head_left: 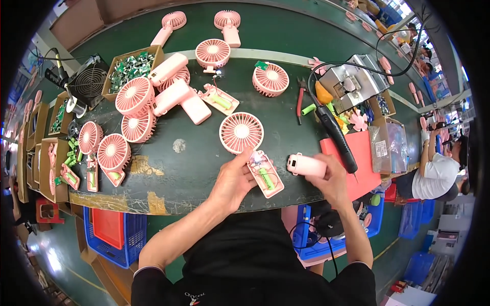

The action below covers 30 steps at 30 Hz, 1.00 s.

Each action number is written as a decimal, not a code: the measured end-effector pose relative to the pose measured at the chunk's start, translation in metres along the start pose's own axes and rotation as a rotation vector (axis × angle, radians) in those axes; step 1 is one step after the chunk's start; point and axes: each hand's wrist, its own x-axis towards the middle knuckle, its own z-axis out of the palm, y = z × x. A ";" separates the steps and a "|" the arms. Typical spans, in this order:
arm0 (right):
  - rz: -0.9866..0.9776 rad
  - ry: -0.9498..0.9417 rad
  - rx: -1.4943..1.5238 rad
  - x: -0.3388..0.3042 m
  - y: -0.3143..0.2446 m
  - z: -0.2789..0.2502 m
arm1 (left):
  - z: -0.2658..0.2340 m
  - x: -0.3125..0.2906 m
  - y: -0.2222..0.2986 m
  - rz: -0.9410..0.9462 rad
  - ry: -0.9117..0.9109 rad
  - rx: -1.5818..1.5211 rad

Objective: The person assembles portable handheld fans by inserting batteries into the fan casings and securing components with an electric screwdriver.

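Observation:
My left hand [230, 184] is closed around a pink handheld fan [241, 133] just above the table's near edge. The fan's round grille points away from me, and its handle lies uncovered, with a green battery cell [266, 178] and thin wires inside. To the right, my right hand [333, 182] grips a pink handle cover [306, 165], its small dark window facing left. A small gap separates the cover from the uncovered handle.
Pink fans [135, 97] and handles are heaped at left, beside a carton of green circuit boards [133, 66]. A black electric screwdriver [337, 135] hangs on its cord near my right hand, over a red sheet [363, 148]. Red-handled pliers [300, 102] lie behind. A metal box [352, 84] stands farther back.

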 end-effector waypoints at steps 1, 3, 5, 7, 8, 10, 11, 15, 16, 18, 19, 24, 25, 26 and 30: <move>-0.118 -0.018 -0.221 -0.004 -0.004 -0.005 | 0.001 0.001 -0.001 0.003 -0.002 -0.002; -0.189 0.013 -0.324 -0.011 -0.012 -0.005 | 0.004 0.003 -0.004 0.013 0.012 -0.017; -0.260 0.094 -0.430 -0.012 -0.017 0.002 | 0.006 0.005 -0.006 0.023 0.022 -0.029; -0.272 0.106 -0.510 -0.007 -0.018 0.007 | 0.006 0.005 -0.006 0.030 0.033 -0.033; -0.289 0.112 -0.585 -0.004 -0.018 0.009 | 0.006 0.005 -0.005 0.038 0.021 -0.028; -0.298 0.115 -0.627 0.000 -0.015 0.009 | 0.005 0.007 -0.006 0.028 0.007 -0.033; -0.305 0.089 -0.679 0.000 -0.016 0.008 | 0.005 0.008 -0.008 0.018 -0.001 -0.045; -0.334 -0.051 -0.871 0.008 -0.030 -0.005 | 0.007 0.009 -0.006 0.026 0.018 -0.036; -0.326 -0.052 -0.874 0.011 -0.028 -0.007 | 0.007 0.009 -0.005 0.030 0.024 -0.040; -0.341 -0.028 -0.649 0.020 -0.028 -0.009 | 0.006 0.009 -0.004 0.044 0.025 -0.040; -0.197 -0.066 -0.407 0.019 -0.035 -0.012 | 0.006 0.010 -0.006 0.032 0.016 -0.041; -0.024 -0.099 -0.068 0.012 -0.054 0.016 | 0.013 0.013 -0.011 0.054 0.016 -0.058; -0.195 -0.069 -0.264 0.013 -0.059 0.023 | 0.012 0.014 -0.011 0.058 0.018 -0.056; -0.352 -0.013 -0.349 0.013 -0.061 0.028 | 0.010 0.016 -0.013 0.053 0.003 -0.057; -0.430 0.068 -0.582 0.014 -0.081 0.043 | 0.014 0.016 -0.015 0.082 -0.011 -0.054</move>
